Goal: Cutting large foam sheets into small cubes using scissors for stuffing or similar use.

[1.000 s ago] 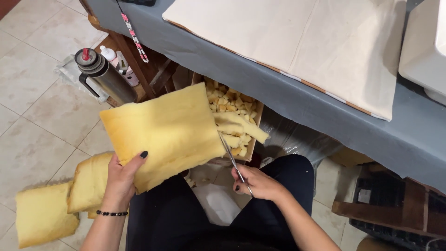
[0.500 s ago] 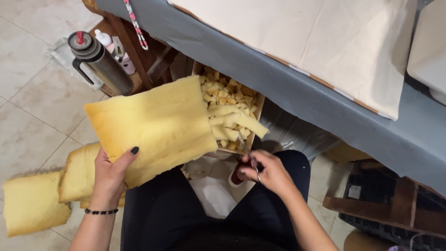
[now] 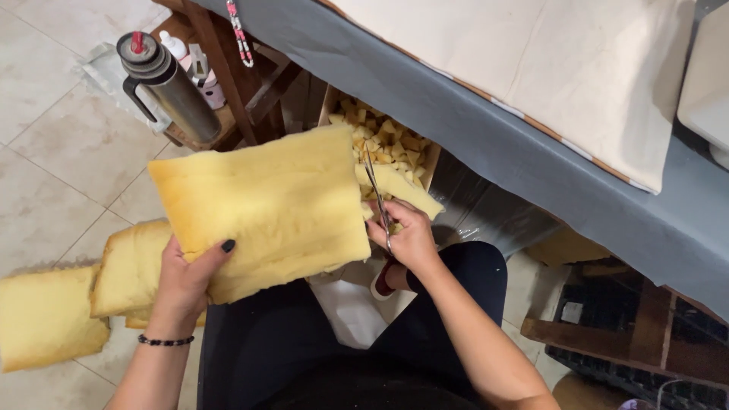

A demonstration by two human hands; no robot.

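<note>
My left hand (image 3: 186, 282) grips the near edge of a thick yellow foam sheet (image 3: 266, 205) and holds it up in front of me. In my right hand (image 3: 408, 239) are scissors (image 3: 376, 193), blades pointing away and set into the sheet's right edge. A narrow strip of foam (image 3: 402, 191) hangs to the right of the blades, partly cut off. Just beyond, a cardboard box (image 3: 429, 156) holds several small yellow foam cubes (image 3: 383, 137).
More foam pieces (image 3: 45, 319) lie on the tiled floor at my left. A metal flask (image 3: 167, 83) and small bottles stand on a low wooden shelf. A table covered in grey cloth (image 3: 486, 129) with cream fabric (image 3: 547, 68) runs across the top.
The foam sheet shifted right and closer to the box. My right hand lifted the scissors from near my lap to the sheet's right edge, blades now in the foam.
</note>
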